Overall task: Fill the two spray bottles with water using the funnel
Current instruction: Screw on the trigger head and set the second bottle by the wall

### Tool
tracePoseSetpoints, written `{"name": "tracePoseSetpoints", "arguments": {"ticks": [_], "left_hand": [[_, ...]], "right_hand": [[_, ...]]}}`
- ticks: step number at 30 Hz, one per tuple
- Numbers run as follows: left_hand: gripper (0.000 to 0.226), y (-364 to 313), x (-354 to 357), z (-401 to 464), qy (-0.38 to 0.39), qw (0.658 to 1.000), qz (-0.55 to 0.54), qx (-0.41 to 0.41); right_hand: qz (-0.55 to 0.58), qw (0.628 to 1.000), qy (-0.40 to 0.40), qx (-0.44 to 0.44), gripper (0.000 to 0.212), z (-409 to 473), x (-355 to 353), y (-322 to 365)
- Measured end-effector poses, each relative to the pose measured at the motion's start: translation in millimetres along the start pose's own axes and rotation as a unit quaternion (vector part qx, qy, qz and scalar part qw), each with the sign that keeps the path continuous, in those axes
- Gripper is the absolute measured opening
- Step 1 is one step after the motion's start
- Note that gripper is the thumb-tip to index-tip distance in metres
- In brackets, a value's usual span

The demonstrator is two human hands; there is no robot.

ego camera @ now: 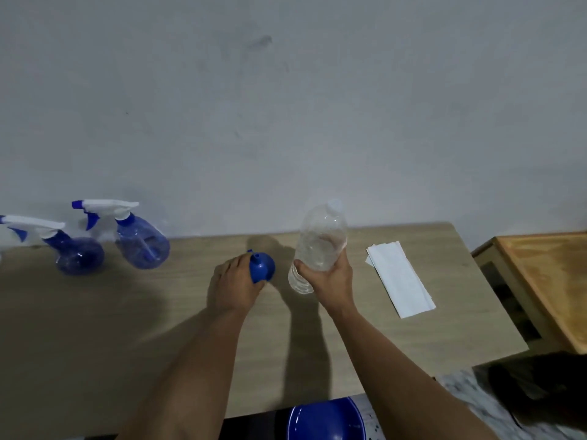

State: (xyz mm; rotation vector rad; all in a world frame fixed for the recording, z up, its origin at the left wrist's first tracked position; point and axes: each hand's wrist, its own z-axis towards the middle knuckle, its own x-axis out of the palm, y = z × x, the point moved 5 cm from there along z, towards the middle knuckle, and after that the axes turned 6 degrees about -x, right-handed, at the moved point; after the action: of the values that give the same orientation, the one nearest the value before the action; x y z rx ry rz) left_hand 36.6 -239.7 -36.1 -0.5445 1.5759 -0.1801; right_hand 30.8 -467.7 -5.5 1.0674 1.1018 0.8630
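Observation:
Two blue spray bottles with white trigger heads stand at the table's far left, one (77, 254) nearest the edge of view and the other (143, 242) to its right, both capped. My left hand (235, 282) rests on the table and grips a small blue funnel (261, 266), whose spout points up. My right hand (330, 276) holds a clear plastic water bottle (319, 246) by its lower half, tilted slightly and lifted off the table (95, 328). Water shows inside the clear bottle.
A folded white paper towel (400, 277) lies on the table right of the clear bottle. A wooden stand (546, 281) sits past the table's right edge. A blue bowl-like seat (327, 420) shows below the near edge. The wall runs behind the table.

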Motion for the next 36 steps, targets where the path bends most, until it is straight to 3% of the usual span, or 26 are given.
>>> {"name": "tracePoseSetpoints", "arguments": {"ticks": [10,18,22,28,36], "left_hand": [[0.06,-12,-14,22,-0.002,1.0,0.018,0.007],[0.093,-33,0,40,0.056,0.998,0.008,0.015],[0.087,-36,6,54,0.054,0.998,0.016,0.02],[0.055,-34,7,67,0.019,0.999,0.032,0.019],[0.063,-27,2,71,0.025,0.998,0.033,0.042]], "right_hand": [[0.016,1.0,0.011,-0.023,0.068,38,17,20],[0.031,0.998,0.041,-0.041,0.07,72,39,28],[0.028,0.997,0.056,-0.048,0.066,76,42,20],[0.03,0.997,0.048,-0.044,0.067,81,42,11],[0.028,0.996,0.051,-0.061,0.071,94,55,15]]}}
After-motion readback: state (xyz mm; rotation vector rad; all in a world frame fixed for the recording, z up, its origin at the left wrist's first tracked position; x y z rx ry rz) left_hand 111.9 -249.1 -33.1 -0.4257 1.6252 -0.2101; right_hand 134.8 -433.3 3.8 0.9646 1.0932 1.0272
